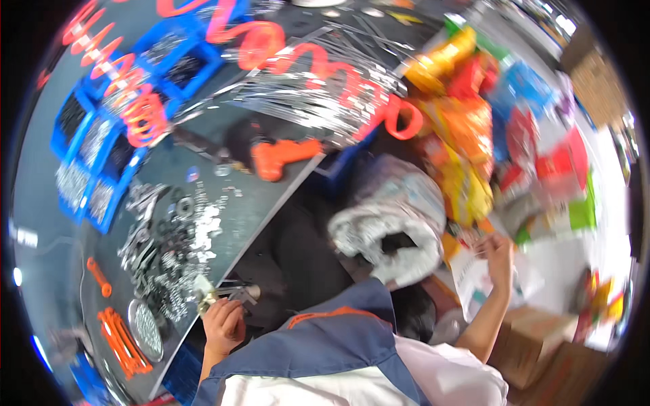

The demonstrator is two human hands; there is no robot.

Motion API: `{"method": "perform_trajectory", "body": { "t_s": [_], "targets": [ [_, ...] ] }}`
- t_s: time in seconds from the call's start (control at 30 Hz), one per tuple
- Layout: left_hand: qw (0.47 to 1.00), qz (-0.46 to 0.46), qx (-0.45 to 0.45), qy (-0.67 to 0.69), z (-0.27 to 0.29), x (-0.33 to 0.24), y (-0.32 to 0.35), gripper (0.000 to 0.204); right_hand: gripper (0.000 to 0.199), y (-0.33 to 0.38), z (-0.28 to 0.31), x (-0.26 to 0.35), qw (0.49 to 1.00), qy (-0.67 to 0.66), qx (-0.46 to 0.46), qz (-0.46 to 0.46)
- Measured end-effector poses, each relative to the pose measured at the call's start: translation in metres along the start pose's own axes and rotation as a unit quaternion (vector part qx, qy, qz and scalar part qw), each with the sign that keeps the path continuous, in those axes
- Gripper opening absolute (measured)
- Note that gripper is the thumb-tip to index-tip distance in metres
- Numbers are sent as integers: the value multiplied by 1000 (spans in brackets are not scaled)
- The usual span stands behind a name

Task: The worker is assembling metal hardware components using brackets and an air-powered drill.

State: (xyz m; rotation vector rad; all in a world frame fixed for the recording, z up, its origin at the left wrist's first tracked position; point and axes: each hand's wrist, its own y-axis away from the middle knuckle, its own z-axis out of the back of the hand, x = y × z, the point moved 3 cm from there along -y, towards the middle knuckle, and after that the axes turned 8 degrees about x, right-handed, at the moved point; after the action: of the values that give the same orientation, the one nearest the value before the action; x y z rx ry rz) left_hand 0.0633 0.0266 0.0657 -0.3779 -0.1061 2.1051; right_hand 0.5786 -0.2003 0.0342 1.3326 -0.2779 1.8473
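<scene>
My left hand (225, 325) is closed at the table's near edge, its fingers curled around a small piece. A pale, brassy bit (204, 287) and slim grey metal parts (238, 292) stick out past the fingers; motion blur hides their kind. Small metal hardware (169, 250) lies heaped on the dark table (250, 210) just beyond that hand. Off to the right, my right hand (500, 257) is stretched out over a white printed bag (467, 281). Its fingers are loosely bent and apart, with nothing visible in them.
Blue bins (101, 149) of small hardware stand at the far left. An orange power tool (284, 155), a red coiled hose (264, 44) and long metal strips (305, 95) are farther off. A silvery-lined roll (386, 223), colourful bags (460, 128) and cardboard boxes (535, 338) crowd the right.
</scene>
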Motion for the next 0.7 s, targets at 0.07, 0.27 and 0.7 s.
{"method": "perform_trajectory", "body": {
  "t_s": [0.07, 0.27, 0.7],
  "targets": [
    [999, -37, -16, 16, 3, -22, -15, 22, 24, 33, 59, -30, 987, 20, -153, -36],
    [975, -170, 112, 89, -56, -71, -56, 23, 21, 98, 91, -131, 960, 35, 44, -273],
    [964, -138, 199, 113, -104, -87, -47, 18, 24, -10, -56, -148, 917, 343, 200, -44]
  ]
}}
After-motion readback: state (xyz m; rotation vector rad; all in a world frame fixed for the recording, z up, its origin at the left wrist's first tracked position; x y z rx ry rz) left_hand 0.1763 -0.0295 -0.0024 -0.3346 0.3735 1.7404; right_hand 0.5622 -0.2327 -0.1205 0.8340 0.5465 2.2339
